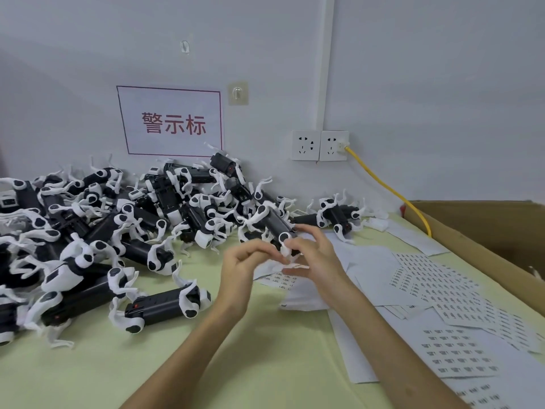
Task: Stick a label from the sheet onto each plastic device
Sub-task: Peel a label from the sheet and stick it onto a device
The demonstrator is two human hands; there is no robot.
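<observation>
The right hand (pixel 312 255) grips the near end of one black-and-white plastic device (pixel 272 224), whose long axis runs away toward the pile (pixel 118 216). The left hand (pixel 243 268) is closest to the label sheet (pixel 277 279) beneath. Its fingertips are curled at that same end, but in the blur I cannot tell whether they pinch a label.

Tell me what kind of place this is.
Probably a small factory labelling bench: a pile of identical black-and-white plastic devices, printed label sheets spread on the table, and a cardboard box alongside.
</observation>
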